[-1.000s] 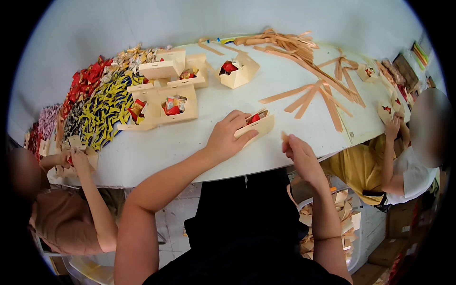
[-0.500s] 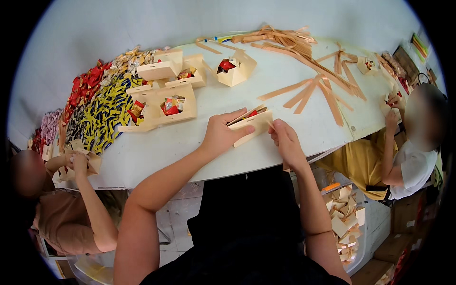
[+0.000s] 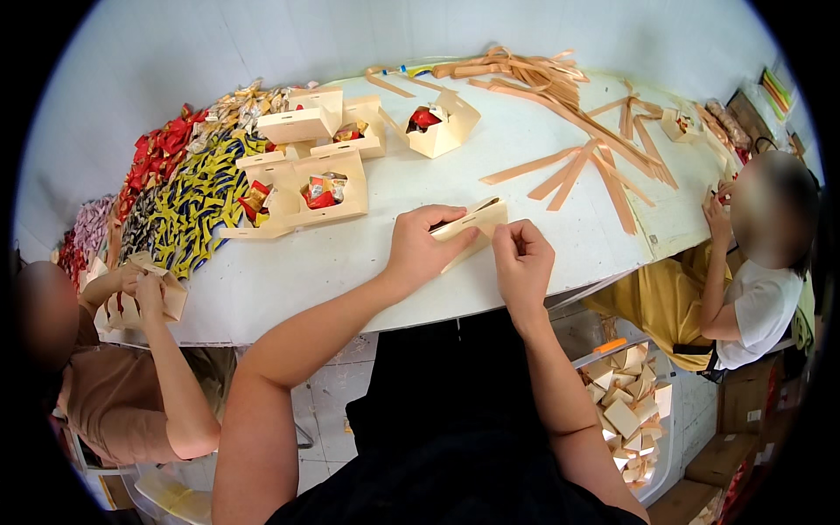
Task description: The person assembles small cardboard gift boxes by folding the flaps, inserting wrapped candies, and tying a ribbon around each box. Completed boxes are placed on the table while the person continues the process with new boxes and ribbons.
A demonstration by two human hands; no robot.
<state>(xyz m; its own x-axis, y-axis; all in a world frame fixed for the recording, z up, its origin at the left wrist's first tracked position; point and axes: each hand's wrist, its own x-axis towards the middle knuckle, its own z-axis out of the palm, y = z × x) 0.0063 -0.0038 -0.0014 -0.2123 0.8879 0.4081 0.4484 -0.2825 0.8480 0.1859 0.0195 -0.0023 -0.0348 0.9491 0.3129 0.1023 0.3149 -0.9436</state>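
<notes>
Small cream gift box (image 3: 470,223) lies at the near edge of the white table (image 3: 542,254), between both hands. Its flaps look nearly folded shut, though no ribbon is on it. Farther left, several open boxes (image 3: 325,188) show sweets inside and stand unclosed. Left hand (image 3: 422,249) presses over the box; right hand (image 3: 523,261) pinches its near end flap.

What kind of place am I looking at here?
Likely a hand-packing workshop for small gift boxes: a shared white table with open cream boxes, heaps of wrapped sweets, tan ribbon strips, and a bin of folded boxes below.
</notes>
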